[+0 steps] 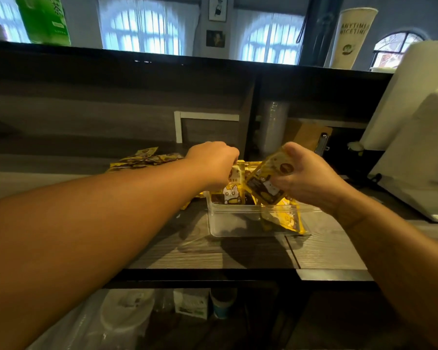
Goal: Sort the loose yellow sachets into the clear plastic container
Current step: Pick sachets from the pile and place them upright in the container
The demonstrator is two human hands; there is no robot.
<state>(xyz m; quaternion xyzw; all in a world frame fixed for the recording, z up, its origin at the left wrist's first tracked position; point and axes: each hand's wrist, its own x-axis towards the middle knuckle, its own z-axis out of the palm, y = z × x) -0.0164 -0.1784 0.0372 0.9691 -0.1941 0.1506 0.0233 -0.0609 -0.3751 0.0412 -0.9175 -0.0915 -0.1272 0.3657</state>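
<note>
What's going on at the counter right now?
A person is filing yellow sachets into the clear plastic container on the wooden counter. The left hand holds sachets upright inside it, while the right hand grips another sachet tilted over the container. A loose pile of sachets still waits behind the left arm.

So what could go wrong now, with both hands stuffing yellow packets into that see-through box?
The right hand holds its sachet tilted over the clear container's near rim, so it might slide out onto the counter. The left hand is pushing upright sachets inside; they could topple. The loose pile behind the left arm might get knocked.
</note>
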